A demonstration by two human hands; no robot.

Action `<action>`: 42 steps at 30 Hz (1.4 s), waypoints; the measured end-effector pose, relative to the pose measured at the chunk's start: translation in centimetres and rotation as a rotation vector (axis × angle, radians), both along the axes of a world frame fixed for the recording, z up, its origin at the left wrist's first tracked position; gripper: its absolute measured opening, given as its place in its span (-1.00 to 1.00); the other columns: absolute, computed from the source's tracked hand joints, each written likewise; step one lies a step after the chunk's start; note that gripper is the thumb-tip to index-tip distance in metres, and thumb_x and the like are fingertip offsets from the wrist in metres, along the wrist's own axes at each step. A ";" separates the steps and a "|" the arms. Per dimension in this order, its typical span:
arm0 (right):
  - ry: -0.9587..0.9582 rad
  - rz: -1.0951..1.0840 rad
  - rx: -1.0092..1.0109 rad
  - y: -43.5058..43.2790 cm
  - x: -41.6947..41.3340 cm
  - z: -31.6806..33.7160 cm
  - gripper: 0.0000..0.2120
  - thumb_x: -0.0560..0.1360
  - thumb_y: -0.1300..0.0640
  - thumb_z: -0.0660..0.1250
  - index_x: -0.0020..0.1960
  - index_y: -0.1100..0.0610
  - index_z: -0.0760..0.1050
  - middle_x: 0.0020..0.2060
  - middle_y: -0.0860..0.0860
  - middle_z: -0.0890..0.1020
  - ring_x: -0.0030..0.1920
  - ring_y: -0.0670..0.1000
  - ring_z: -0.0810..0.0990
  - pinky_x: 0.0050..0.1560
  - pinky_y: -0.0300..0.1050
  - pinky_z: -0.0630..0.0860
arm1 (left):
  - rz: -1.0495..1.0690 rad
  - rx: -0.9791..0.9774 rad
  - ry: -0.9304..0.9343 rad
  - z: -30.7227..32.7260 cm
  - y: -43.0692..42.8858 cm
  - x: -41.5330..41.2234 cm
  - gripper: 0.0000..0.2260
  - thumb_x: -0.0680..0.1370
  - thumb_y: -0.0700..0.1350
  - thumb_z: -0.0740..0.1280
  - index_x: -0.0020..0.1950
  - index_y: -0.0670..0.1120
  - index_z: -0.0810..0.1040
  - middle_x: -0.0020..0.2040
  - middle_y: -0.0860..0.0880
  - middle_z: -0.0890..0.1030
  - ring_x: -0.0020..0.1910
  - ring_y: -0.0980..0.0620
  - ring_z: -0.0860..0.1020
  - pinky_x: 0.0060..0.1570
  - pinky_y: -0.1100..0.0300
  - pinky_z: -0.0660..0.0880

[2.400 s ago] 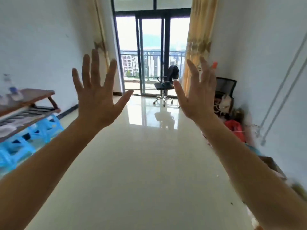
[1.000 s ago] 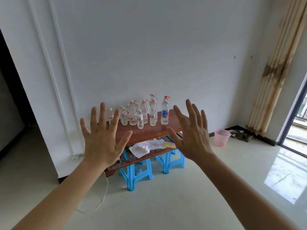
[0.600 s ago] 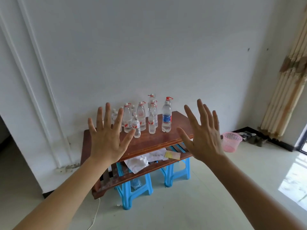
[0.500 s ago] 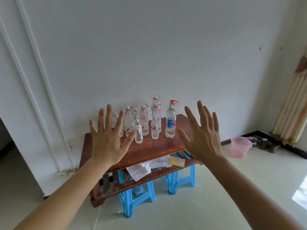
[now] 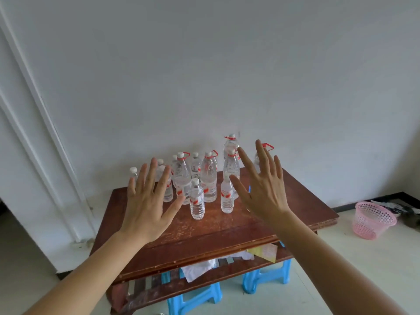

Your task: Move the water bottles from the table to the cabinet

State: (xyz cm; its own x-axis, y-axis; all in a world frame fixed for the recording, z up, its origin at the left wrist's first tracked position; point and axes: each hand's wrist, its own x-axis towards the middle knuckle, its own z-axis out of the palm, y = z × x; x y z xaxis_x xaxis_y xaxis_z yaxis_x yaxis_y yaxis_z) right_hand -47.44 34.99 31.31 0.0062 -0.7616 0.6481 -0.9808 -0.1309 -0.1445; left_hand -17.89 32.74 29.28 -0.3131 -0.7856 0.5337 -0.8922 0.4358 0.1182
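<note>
Several clear water bottles (image 5: 196, 200) with white caps stand upright in a cluster at the back of a brown wooden table (image 5: 302, 205), close to the white wall. Some taller ones carry red strings at the neck. My left hand (image 5: 147, 201) is raised with fingers spread, in front of the left side of the cluster and holding nothing. My right hand (image 5: 261, 187) is also spread and empty, hiding part of a bottle at the right of the group. No cabinet is in view.
Under the table top is a lower shelf with crumpled papers (image 5: 197, 269), resting on blue plastic stools (image 5: 266, 278). A pink mesh basket (image 5: 372, 220) stands on the tiled floor at the right. A white door frame (image 5: 41, 133) runs along the left.
The view swung from the balcony door round to the table, then came closer. The table and bottles now look larger and sit just beyond my raised, spread hands.
</note>
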 end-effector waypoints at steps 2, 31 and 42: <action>-0.004 -0.014 0.018 -3.6 -0.3 -1.2 -0.36 0.65 -0.35 0.00 0.66 -0.20 -0.06 0.67 0.05 -0.12 0.65 0.19 0.02 0.60 0.35 0.01 | -0.052 0.019 0.007 -1.5 -3.2 -0.9 -0.29 0.60 0.40 -0.05 0.65 0.14 -0.21 0.65 0.00 -0.26 0.63 -0.02 -0.25 0.55 -0.28 -0.08; -0.965 -0.229 0.457 -29.3 -1.9 -31.1 0.21 0.41 -0.29 0.52 0.53 -0.34 -0.47 0.66 -0.05 -0.20 0.64 0.09 0.09 0.48 0.13 0.21 | -0.150 0.505 0.742 -30.6 -29.1 -11.5 -0.04 0.57 0.16 0.39 0.61 0.08 -0.34 0.62 -0.29 0.04 0.59 -0.24 0.18 0.45 -0.25 0.32; -0.983 -0.087 0.457 -28.9 -4.2 -30.7 -0.14 0.55 -0.10 0.45 0.59 -0.24 -0.08 0.61 -0.05 0.21 0.56 0.06 0.30 0.45 0.14 0.39 | -0.020 0.530 0.850 -28.7 -28.4 -13.1 -0.18 0.59 -0.01 0.38 0.57 0.33 -0.18 0.56 -0.15 0.31 0.32 0.14 0.51 0.14 0.52 0.43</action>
State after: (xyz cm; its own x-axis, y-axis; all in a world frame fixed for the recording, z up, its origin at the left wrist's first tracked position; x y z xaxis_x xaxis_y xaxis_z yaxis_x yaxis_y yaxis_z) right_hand -51.65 6.10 0.60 -0.4262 -0.9046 -0.0051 -0.4131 0.1996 -0.8885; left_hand -31.00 4.35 0.54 -0.0060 -0.9856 0.1688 -0.4143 0.1561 0.8967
